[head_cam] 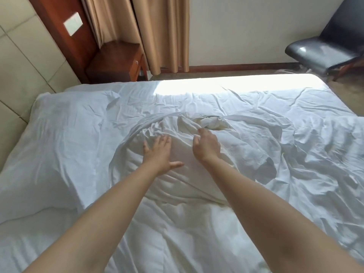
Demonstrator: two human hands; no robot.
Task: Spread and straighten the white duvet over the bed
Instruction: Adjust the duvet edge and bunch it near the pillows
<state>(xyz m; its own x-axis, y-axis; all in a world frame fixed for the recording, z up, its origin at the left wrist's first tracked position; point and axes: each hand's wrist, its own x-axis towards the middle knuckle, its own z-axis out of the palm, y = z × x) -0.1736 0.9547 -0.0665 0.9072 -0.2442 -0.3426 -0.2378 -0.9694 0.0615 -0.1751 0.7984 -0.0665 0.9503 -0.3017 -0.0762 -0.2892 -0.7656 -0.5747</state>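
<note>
Left hand (160, 152) flat on duvet (197, 203); right hand (206, 146) pinching fold; bed (236, 83) sunlit

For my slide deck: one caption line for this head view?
Left hand flat on the bunched white duvet, right hand pinching a fold.

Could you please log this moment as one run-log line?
left hand: flat on bunched duvet | right hand: pinching duvet fold | state: duvet still rumpled mid-bed
</note>
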